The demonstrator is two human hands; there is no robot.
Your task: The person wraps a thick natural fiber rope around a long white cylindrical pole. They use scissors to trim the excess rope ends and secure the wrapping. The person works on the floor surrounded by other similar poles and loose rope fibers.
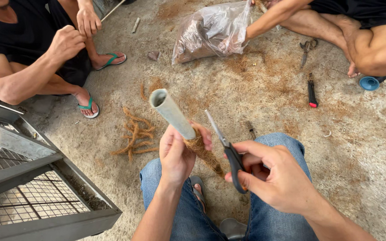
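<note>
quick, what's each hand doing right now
Left hand: closed on the grey pipe, at its fibre-wrapped end.
Right hand: closed on the scissors, blades pointing up toward the pipe.

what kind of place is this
Likely an informal floor workshop for coir craft: people sit on a bare concrete floor strewn with fibre, beside a plastic bag of coir, loose coir strands and spare scissors.
</note>
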